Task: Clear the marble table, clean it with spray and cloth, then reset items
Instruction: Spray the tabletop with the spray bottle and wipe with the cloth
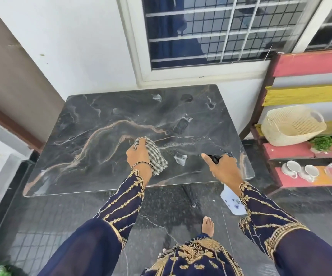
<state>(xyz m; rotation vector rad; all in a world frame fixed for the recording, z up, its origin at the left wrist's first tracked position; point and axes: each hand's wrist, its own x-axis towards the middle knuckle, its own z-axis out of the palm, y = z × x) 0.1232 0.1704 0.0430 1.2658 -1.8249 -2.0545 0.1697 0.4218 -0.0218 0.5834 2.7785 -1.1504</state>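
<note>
Near the table's (101, 126) front edge, the right hand (224, 168) is clamped on a spray bottle (232, 200) with a black trigger. The left hand (138, 156) grips a checked cloth (155, 156) bunched on the marble, slightly farther in.

No readable text, label or number; blue marks on white spray bottle (233, 202) illegible.
</note>
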